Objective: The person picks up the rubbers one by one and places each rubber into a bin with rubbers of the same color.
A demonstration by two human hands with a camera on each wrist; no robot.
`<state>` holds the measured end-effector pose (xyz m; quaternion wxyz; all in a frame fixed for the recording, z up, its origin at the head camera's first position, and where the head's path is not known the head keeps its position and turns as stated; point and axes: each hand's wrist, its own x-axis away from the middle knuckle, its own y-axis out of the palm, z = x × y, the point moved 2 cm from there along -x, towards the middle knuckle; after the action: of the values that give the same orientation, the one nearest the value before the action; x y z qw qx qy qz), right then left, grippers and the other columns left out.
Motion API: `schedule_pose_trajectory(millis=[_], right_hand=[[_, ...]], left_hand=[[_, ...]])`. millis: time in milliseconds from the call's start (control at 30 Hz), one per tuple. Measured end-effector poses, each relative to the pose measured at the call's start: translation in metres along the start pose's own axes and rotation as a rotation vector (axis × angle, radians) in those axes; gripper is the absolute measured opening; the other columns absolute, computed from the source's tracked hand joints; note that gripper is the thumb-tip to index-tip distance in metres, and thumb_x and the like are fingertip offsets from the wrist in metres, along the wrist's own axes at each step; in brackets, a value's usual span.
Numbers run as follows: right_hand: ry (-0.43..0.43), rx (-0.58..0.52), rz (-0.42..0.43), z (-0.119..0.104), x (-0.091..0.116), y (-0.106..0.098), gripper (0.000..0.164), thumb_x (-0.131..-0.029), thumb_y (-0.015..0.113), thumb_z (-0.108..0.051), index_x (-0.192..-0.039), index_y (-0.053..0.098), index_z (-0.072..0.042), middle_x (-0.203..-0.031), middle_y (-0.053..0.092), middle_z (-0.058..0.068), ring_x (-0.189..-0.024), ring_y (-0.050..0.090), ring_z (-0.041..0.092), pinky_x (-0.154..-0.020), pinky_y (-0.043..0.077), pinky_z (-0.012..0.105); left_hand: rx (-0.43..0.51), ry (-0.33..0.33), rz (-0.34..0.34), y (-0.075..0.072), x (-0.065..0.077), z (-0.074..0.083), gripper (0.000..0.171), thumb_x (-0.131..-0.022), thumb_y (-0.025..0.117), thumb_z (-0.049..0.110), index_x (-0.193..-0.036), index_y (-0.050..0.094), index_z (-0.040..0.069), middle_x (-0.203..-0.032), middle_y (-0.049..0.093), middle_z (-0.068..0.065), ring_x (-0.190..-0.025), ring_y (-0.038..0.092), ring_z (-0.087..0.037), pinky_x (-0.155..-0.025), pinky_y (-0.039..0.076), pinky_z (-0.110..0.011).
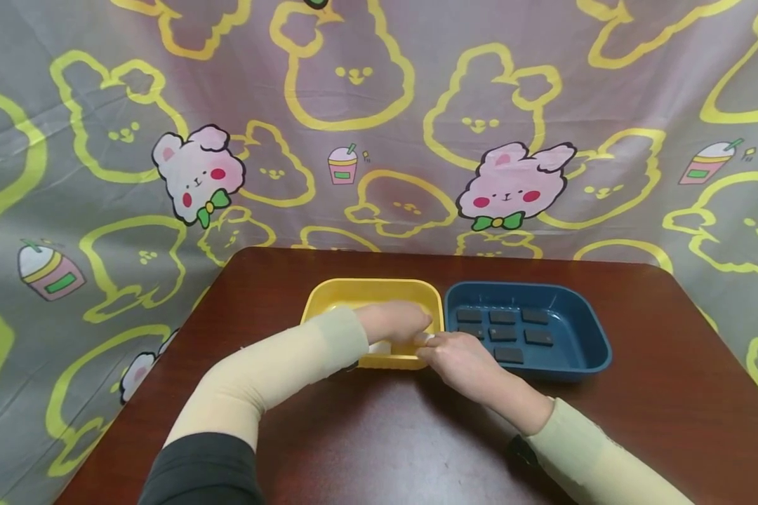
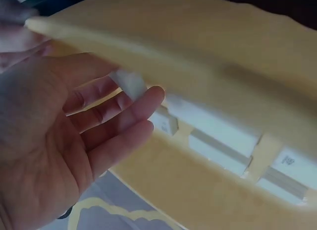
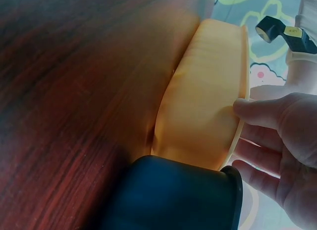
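My left hand (image 1: pixel 396 321) reaches into the yellow tub (image 1: pixel 379 281). In the left wrist view its thumb and fingers pinch a small white block (image 2: pixel 130 84) close to the tub's wall. Several other white blocks (image 2: pixel 213 126), some with small printed marks, lie in the tub beyond the fingertips. My right hand (image 1: pixel 457 358) is at the tub's near right corner. In the right wrist view its thumb (image 3: pixel 247 111) presses the outside of the rim while the other fingers reach behind it, gripping the rim.
Against the yellow tub's right side stands a blue tub (image 1: pixel 575 337) holding several dark grey blocks (image 1: pixel 502 318). Both stand on a dark reddish-brown table (image 1: pixel 354 435). A patterned cloth (image 1: pixel 391 154) hangs behind the table.
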<state>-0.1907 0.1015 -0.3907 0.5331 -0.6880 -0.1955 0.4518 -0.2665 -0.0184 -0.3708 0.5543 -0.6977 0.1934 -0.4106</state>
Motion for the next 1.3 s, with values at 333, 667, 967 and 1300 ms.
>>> schedule_pose_trajectory(millis=[333, 667, 967, 1300], right_hand=[[0.007, 0.003, -0.002, -0.002, -0.001, 0.002, 0.018, -0.086, 0.069, -0.001, -0.074, 0.066, -0.014, -0.067, 0.057, -0.004, -0.059, 0.049, 0.011, -0.056, 0.044, 0.020], [0.030, -0.009, -0.016, -0.004, -0.002, 0.003, 0.008, -0.085, 0.073, -0.004, -0.083, 0.072, -0.012, -0.074, 0.066, -0.002, -0.062, 0.053, 0.011, -0.062, 0.049, 0.022], [0.036, 0.006, -0.030, -0.004, -0.003, 0.002, 0.007, -0.085, 0.074, -0.005, -0.083, 0.072, -0.012, -0.072, 0.065, -0.001, -0.062, 0.055, 0.011, -0.062, 0.050, 0.023], [0.018, -0.001, -0.008, -0.002, -0.002, 0.003, 0.009, -0.084, 0.073, -0.004, -0.082, 0.071, -0.012, -0.073, 0.065, -0.002, -0.063, 0.054, 0.011, -0.062, 0.050, 0.024]], left_hand=[[-0.014, -0.032, 0.017, 0.005, -0.004, -0.005, 0.008, -0.096, 0.059, 0.016, -0.098, 0.064, 0.010, -0.092, 0.064, -0.003, -0.089, 0.062, -0.020, -0.083, 0.049, -0.032], [-0.023, -0.067, -0.003, 0.010, -0.007, -0.008, 0.008, -0.096, 0.058, 0.016, -0.099, 0.063, 0.011, -0.092, 0.063, -0.003, -0.086, 0.061, -0.019, -0.082, 0.050, -0.032], [-0.031, -0.082, 0.002, 0.015, -0.008, -0.010, 0.006, -0.093, 0.060, 0.012, -0.100, 0.061, 0.012, -0.088, 0.060, -0.001, -0.084, 0.060, -0.018, -0.079, 0.050, -0.032], [-0.002, -0.102, 0.010, 0.011, -0.008, -0.014, 0.007, -0.095, 0.059, 0.014, -0.100, 0.062, 0.011, -0.090, 0.063, -0.002, -0.085, 0.061, -0.018, -0.079, 0.051, -0.033]])
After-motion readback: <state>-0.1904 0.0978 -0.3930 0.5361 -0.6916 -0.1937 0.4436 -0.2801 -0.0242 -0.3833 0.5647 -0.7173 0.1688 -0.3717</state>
